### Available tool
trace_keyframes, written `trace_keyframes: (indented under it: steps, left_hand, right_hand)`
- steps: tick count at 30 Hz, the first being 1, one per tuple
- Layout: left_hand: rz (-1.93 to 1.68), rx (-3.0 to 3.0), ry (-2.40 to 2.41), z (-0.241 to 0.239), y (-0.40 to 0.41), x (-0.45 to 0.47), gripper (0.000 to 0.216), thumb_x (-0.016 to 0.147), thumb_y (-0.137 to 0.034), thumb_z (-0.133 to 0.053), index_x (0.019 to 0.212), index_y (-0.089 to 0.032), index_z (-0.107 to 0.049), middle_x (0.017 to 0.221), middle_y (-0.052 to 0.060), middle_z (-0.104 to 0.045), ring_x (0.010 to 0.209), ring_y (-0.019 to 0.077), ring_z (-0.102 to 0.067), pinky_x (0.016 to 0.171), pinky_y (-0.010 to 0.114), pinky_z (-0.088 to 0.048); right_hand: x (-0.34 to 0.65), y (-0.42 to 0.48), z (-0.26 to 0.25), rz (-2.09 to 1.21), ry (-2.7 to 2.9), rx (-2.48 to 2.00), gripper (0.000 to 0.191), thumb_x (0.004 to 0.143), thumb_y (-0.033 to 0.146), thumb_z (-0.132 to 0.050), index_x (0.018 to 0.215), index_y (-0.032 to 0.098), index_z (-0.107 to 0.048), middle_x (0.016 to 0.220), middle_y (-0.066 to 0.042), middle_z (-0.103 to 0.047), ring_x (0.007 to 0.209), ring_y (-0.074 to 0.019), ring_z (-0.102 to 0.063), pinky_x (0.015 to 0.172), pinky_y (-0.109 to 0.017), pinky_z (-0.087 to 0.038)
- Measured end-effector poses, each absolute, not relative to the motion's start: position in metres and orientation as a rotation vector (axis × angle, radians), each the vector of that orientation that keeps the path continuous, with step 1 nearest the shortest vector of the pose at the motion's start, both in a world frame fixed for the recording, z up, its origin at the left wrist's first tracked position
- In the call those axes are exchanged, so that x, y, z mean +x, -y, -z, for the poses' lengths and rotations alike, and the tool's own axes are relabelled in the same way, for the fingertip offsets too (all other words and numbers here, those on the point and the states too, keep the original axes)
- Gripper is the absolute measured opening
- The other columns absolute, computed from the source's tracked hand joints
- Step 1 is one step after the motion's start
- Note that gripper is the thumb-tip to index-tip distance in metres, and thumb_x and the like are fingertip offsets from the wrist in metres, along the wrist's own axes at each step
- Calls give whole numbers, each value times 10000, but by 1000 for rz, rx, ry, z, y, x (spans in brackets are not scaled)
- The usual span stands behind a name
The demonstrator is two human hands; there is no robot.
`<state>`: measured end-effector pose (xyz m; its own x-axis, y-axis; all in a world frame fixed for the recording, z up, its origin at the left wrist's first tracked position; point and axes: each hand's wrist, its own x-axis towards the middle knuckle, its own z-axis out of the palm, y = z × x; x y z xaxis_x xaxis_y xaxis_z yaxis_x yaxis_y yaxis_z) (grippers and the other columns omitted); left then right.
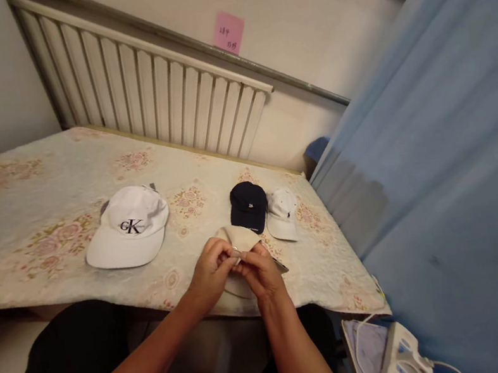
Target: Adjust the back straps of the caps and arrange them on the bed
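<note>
A beige cap [237, 236] is held near the table's front edge between my two hands. My left hand [210, 269] pinches the cap's edge or strap, its fingers closed. Close beside it, my right hand [259, 268] grips the same spot with thumb and fingers. The small part between the fingertips is too small to make out, and the hands cover much of the cap. Just behind lie a black cap [248, 204] and a small white cap [282, 211], side by side. Farther left rests a larger white cap [133, 223] with dark letters on its front.
A flowered cloth covers the table [81, 164]. A dark-edged flat object [281, 265] shows partly beside my right hand. Along the wall runs a radiator [140, 90], and a blue curtain [429, 167] hangs at right. A power strip [399, 359] with cables sits low right.
</note>
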<state>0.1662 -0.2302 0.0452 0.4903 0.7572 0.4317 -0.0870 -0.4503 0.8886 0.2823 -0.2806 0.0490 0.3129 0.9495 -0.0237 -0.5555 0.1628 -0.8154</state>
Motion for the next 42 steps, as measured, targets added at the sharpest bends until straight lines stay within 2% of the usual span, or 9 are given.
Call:
trace_keyframes:
  steps: [4, 12, 24, 42]
  left_hand:
    - [-1038, 1645, -477, -45, 230, 164, 81, 809, -193, -514, 729, -188, -508, 799, -12, -453, 722, 129, -501, 677, 278, -435]
    - [-1013, 1618, -439, -45, 230, 160, 62, 789, -170, -510, 729, -184, -519, 810, -13, -467, 753, 122, -507, 707, 264, -433]
    - [-946, 1563, -446, -44, 231, 158, 69, 794, -218, -520, 734, -183, -514, 779, -22, -482, 719, 115, -513, 695, 263, -445]
    - [-875, 1456, -460, -39, 233, 157, 61, 776, -228, -543, 758, -185, -503, 731, -37, -496, 698, 114, -515, 677, 261, -431]
  right_hand:
    - [287, 282, -46, -1164, 640, -832, 155, 636, 141, -687, 732, 187, -574, 645, 34, -619, 514, -98, -556, 508, -221, -478]
    - [293, 284, -48, -1243, 790, -809, 214, 625, 188, -699, 830, 140, -658, 688, -6, -637, 563, -105, -554, 553, -221, -461]
    - [293, 287, -48, -1264, 777, -899, 308, 580, 210, -730, 871, 159, -646, 721, 0, -645, 586, -123, -551, 588, -255, -463]
    - [288, 287, -43, -1193, 752, -910, 274, 566, 176, -729, 825, 163, -641, 684, 17, -628, 573, -110, -533, 550, -230, -419]
